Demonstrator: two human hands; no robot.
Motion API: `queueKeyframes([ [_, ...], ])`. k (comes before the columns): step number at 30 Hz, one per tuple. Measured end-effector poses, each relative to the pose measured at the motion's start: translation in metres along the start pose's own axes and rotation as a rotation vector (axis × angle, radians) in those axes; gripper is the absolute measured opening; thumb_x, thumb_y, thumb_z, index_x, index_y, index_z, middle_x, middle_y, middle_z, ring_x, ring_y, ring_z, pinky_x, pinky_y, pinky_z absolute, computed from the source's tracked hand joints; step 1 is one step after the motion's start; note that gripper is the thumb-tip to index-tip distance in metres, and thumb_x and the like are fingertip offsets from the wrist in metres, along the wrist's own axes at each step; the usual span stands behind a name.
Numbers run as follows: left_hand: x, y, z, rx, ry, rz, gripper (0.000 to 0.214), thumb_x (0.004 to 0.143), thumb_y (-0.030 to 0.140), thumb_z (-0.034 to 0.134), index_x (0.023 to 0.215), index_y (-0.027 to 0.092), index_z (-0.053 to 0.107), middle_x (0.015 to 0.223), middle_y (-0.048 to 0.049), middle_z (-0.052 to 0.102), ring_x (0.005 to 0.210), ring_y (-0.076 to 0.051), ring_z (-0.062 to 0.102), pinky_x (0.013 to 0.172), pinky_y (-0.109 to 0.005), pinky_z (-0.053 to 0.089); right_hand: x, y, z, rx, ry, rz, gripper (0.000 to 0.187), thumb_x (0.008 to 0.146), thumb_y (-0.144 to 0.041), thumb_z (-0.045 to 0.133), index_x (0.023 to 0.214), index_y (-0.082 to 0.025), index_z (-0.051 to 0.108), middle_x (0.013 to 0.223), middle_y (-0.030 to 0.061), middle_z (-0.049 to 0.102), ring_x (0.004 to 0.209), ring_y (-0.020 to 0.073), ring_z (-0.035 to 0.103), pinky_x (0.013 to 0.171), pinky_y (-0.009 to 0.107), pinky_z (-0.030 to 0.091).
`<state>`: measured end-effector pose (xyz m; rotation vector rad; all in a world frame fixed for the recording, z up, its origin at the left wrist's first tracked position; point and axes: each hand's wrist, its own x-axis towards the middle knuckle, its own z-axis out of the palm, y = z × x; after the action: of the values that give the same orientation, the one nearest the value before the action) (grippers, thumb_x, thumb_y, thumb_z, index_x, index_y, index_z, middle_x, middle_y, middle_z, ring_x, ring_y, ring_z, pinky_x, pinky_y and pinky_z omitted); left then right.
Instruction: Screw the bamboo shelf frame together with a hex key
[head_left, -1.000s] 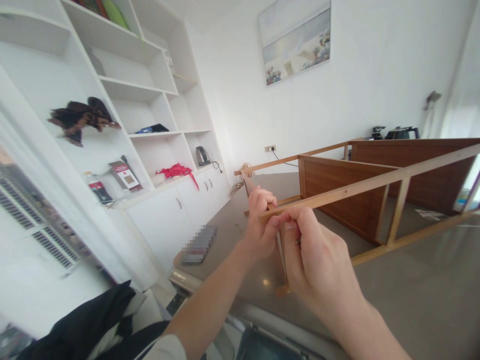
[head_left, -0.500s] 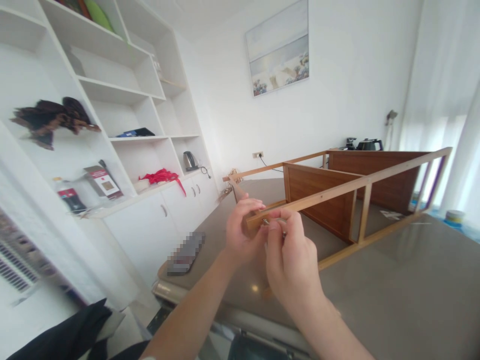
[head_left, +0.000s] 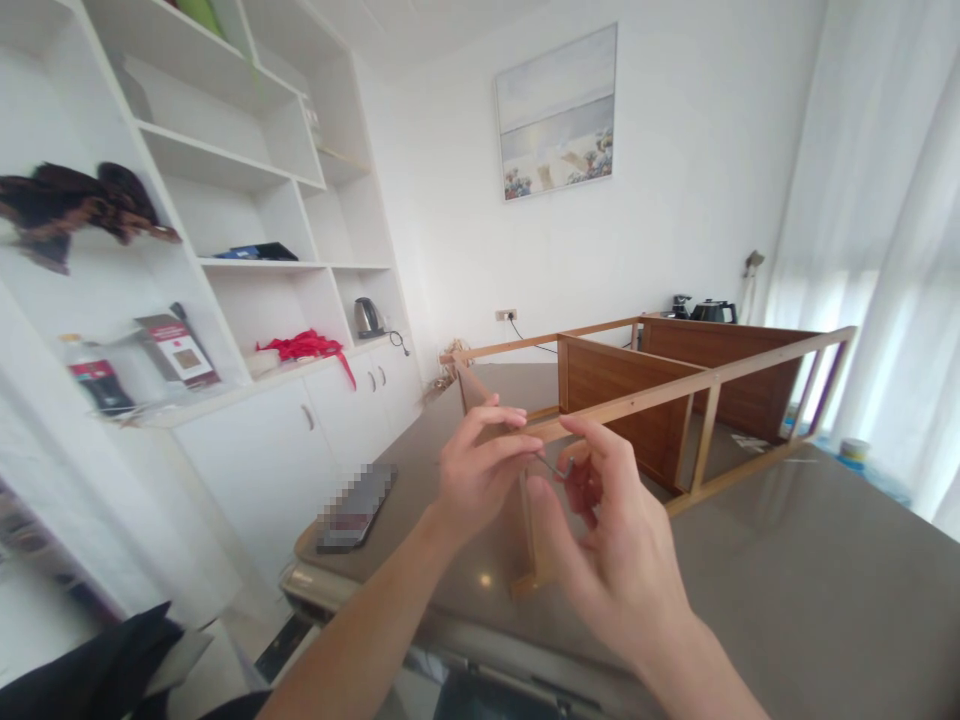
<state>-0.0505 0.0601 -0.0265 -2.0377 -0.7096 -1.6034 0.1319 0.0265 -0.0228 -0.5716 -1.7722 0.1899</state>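
left fingers (head_left: 491, 425) closed on wooden frame rail (head_left: 622, 405) — right fingers (head_left: 592, 450) around small hex key (head_left: 556, 467) just beside them, grip unclear | risk: loose hold could drop key onto worktop (head_left: 780, 560) below fingers

White built-in shelving (head_left: 247, 180) stands above white lower cabinets (head_left: 255, 490) on the left, beside a white painted wall (head_left: 690, 150) carrying a framed seascape painting (head_left: 556, 112). Sheer white curtains (head_left: 847, 230) glow with daylight on the right.
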Motion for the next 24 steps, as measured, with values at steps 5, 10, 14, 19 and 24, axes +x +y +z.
queueKeyframes([
  [5, -0.001, -0.001, 0.000, -0.025, -0.011, -0.014, 0.011, 0.095, 0.018, 0.069, 0.102, 0.024, 0.076, 0.110, -0.0049, 0.070, 0.106, -0.017, 0.071, 0.118, -0.050, 0.048, 0.002, 0.010, -0.028, -0.240, 0.001, -0.293, 0.022, 0.098, -0.016, 0.061, 0.118, -0.020, 0.068, 0.109, 0.0088, 0.068, 0.090, 0.0167, 0.069, 0.080, 0.027, 0.058],
  [10, 0.001, 0.002, 0.003, -0.027, 0.029, -0.026, 0.011, 0.093, 0.016, 0.071, 0.100, 0.023, 0.076, 0.105, -0.0047, 0.072, 0.100, -0.016, 0.072, 0.116, -0.048, 0.049, 0.009, 0.010, -0.030, -0.314, 0.037, -0.384, 0.013, 0.097, -0.013, 0.065, 0.106, -0.015, 0.075, 0.093, 0.0077, 0.072, 0.082, 0.0161, 0.069, 0.074, 0.025, 0.056],
  [14, -0.003, 0.001, 0.007, -0.044, 0.076, -0.069, 0.022, 0.091, 0.020, 0.075, 0.113, 0.023, 0.072, 0.105, -0.0063, 0.074, 0.101, -0.019, 0.073, 0.114, -0.049, 0.052, 0.008, 0.006, -0.022, -0.223, 0.097, -0.315, 0.014, 0.095, -0.011, 0.067, 0.105, -0.017, 0.075, 0.086, 0.0035, 0.073, 0.074, 0.0123, 0.068, 0.070, 0.022, 0.055],
  [19, -0.015, -0.001, 0.015, -0.128, 0.111, -0.183, 0.047, 0.086, 0.021, 0.077, 0.130, 0.022, 0.060, 0.112, -0.0082, 0.073, 0.111, -0.023, 0.071, 0.120, -0.054, 0.045, -0.001, 0.007, -0.012, -0.024, 0.142, -0.130, 0.016, 0.094, -0.013, 0.070, 0.106, -0.021, 0.076, 0.082, -0.0001, 0.075, 0.062, 0.0099, 0.067, 0.061, 0.020, 0.055],
  [24, -0.022, -0.001, 0.016, -0.127, 0.134, -0.177, 0.048, 0.087, 0.023, 0.071, 0.133, 0.019, 0.058, 0.128, -0.0156, 0.068, 0.126, -0.029, 0.064, 0.118, -0.056, 0.044, -0.008, 0.013, -0.009, 0.014, 0.143, -0.096, 0.012, 0.092, -0.020, 0.075, 0.102, -0.025, 0.079, 0.075, -0.0018, 0.077, 0.052, 0.0109, 0.067, 0.054, 0.020, 0.057],
])
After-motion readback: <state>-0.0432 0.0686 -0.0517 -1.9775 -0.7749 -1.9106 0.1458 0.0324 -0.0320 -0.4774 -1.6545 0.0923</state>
